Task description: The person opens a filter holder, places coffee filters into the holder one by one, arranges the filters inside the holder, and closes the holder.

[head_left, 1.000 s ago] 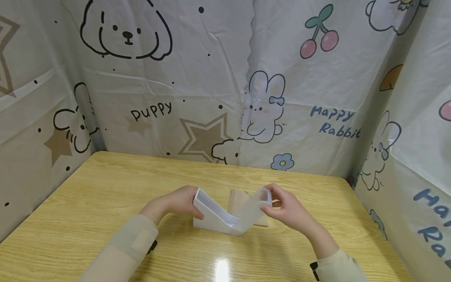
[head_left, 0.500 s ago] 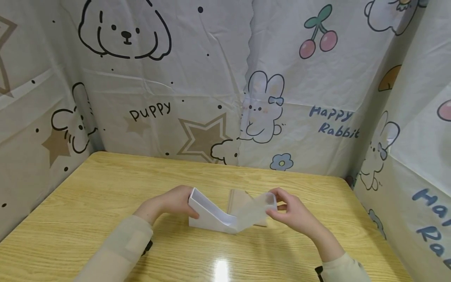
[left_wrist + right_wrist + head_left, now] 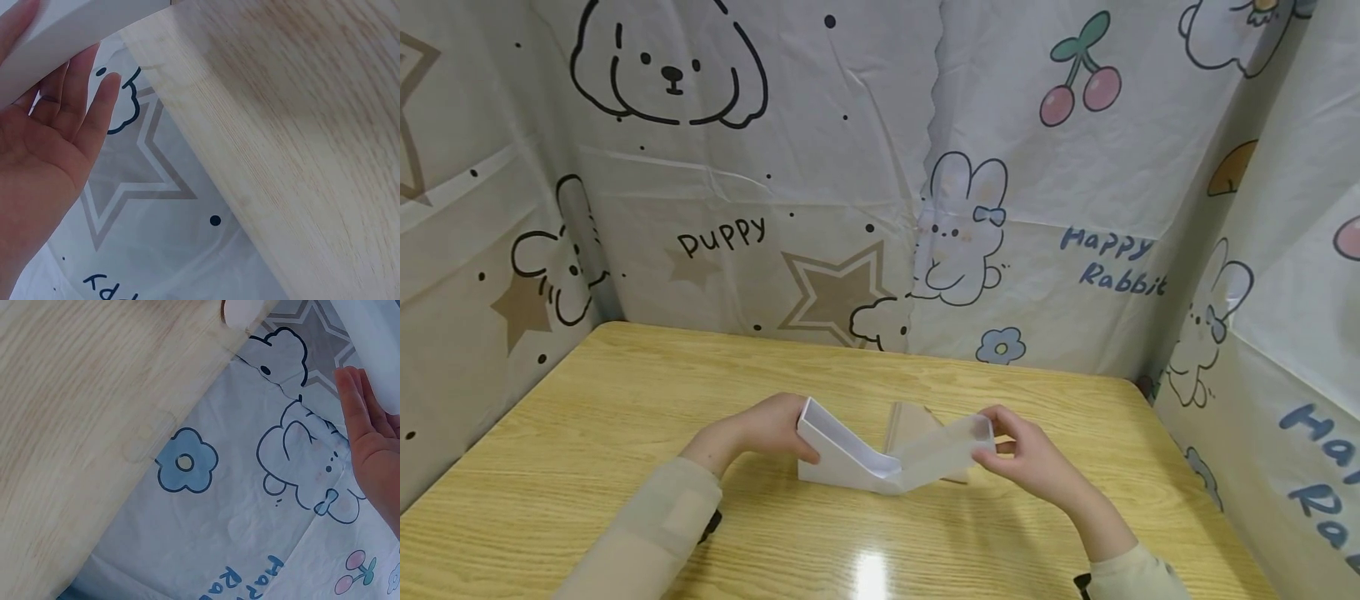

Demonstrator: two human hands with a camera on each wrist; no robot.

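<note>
My left hand (image 3: 772, 427) grips the upper left end of a white box with a slanted open top (image 3: 842, 458), thumb on its near side. From the box's low right end a frosted translucent cover (image 3: 936, 454) slopes up to the right, and my right hand (image 3: 1017, 444) pinches its far end between thumb and fingers. The two pieces meet in a shallow V. In the left wrist view, fingers (image 3: 75, 94) lie along the white box's edge. The right wrist view shows fingers (image 3: 356, 403) against the pale cover.
Behind the cover, a flat beige piece (image 3: 912, 425) with a clear edge lies on the wood-grain table (image 3: 715, 375). A printed white curtain (image 3: 820, 183) hangs along the table's back and both sides.
The right hand has moved right and slightly down, lowering the cover to a flatter slope. The left hand has shifted a little left with the white box. Both keep their hold.
</note>
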